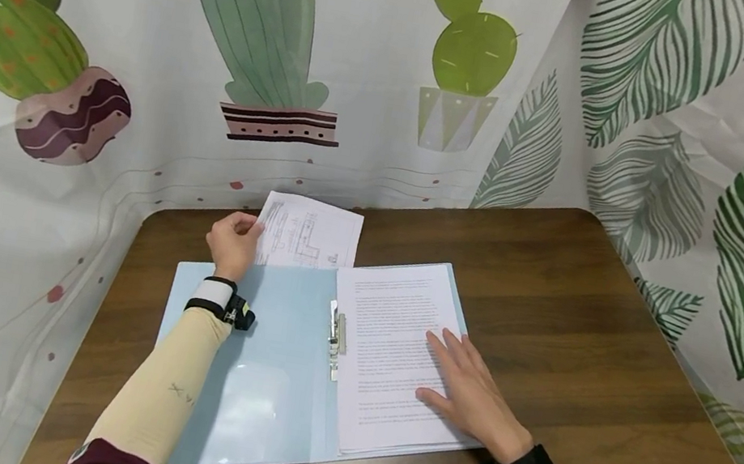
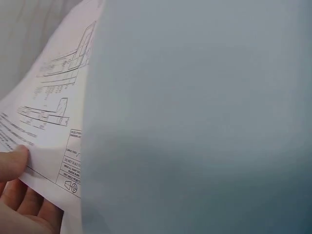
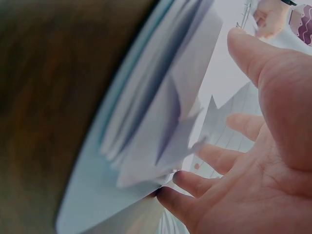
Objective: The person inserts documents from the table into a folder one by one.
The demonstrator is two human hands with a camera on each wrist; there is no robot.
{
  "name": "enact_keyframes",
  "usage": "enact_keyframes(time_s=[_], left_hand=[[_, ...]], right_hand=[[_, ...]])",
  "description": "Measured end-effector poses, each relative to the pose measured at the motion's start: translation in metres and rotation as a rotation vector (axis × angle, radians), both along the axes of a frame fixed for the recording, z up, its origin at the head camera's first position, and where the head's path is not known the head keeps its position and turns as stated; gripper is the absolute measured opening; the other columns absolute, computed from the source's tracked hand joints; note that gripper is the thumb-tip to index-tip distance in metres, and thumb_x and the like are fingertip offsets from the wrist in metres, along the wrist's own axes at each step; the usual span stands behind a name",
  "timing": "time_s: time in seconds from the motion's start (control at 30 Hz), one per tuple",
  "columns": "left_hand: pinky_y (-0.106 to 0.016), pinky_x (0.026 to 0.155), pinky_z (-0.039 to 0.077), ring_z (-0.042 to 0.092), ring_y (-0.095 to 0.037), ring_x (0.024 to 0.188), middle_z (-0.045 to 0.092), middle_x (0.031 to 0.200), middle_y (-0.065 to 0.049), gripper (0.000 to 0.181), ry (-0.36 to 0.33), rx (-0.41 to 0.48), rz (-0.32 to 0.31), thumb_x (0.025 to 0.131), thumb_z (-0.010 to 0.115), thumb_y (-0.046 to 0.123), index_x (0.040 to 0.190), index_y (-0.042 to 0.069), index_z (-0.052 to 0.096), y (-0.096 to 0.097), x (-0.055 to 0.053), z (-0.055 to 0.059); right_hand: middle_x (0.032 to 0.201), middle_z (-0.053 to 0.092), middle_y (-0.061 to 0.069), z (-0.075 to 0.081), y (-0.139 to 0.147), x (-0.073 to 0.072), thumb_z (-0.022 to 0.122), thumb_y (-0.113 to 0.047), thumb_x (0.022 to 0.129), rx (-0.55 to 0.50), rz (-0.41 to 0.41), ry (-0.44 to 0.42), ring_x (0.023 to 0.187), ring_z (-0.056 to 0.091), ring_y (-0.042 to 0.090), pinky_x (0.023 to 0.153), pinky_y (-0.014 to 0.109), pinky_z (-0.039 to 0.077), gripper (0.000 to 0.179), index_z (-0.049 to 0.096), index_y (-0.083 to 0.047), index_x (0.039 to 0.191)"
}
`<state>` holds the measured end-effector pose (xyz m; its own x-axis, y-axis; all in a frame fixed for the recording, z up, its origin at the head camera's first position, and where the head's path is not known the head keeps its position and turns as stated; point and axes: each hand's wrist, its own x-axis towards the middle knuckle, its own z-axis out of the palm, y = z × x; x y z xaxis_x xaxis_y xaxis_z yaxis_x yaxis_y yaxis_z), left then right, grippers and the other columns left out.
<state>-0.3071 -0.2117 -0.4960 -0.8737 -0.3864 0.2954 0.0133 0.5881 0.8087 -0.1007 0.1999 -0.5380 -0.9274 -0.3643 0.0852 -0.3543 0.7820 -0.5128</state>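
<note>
A light blue ring binder (image 1: 259, 377) lies spread on the table, its metal clip (image 1: 335, 339) along the spine. Printed sheets (image 1: 389, 350) are stacked on its right side. Beyond the binder's top left edge is a white paper with line drawings (image 1: 312, 234), its lower part hidden by the cover. My left hand (image 1: 235, 244) pinches that paper at its left edge, thumb on top and fingers beneath in the left wrist view. Over the printed sheets my right hand (image 1: 474, 393) is spread with straight fingers; whether it touches them I cannot tell.
The binder rests on a dark brown wooden table (image 1: 586, 366) with rounded corners. Behind and beside the table hangs a white cloth (image 1: 381, 45) printed with cacti and leaves. Bare wood extends to the right of the binder.
</note>
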Motion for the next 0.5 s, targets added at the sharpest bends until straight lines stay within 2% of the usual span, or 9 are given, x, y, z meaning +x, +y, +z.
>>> enact_keyframes(time_s=[0.23, 0.37, 0.5], left_hand=[[-0.019, 0.068, 0.046, 0.070, -0.022, 0.084, 0.078, 0.099, -0.013, 0.013, 0.152, -0.005, -0.069, 0.095, 0.076, 0.014, 0.101, 0.003, 0.079, 0.011, 0.008, 0.022], [-0.016, 0.063, 0.044, 0.067, -0.017, 0.076, 0.078, 0.092, -0.011, 0.009, 0.249, -0.010, -0.087, 0.094, 0.077, 0.014, 0.096, 0.006, 0.080, 0.015, 0.011, 0.032], [-0.015, 0.062, 0.044, 0.068, -0.017, 0.075, 0.077, 0.088, -0.011, 0.009, 0.337, -0.016, -0.099, 0.094, 0.077, 0.012, 0.092, 0.004, 0.080, 0.019, 0.014, 0.043]], right_hand=[[0.164, 0.030, 0.025, 0.001, 0.000, 0.000, 0.080, -0.039, 0.090, 0.013, -0.001, 0.000, 0.150, 0.023, 0.051, 0.116, 0.066, 0.026, 0.087, 0.037, -0.007, 0.159], [0.163, 0.031, 0.025, 0.000, -0.001, 0.000, 0.081, -0.038, 0.090, 0.016, -0.003, -0.005, 0.150, 0.023, 0.051, 0.116, 0.066, 0.026, 0.087, 0.038, -0.007, 0.159], [0.164, 0.030, 0.025, 0.000, -0.002, 0.001, 0.081, -0.038, 0.089, 0.014, -0.010, -0.016, 0.151, 0.022, 0.050, 0.117, 0.066, 0.025, 0.088, 0.038, -0.007, 0.159]])
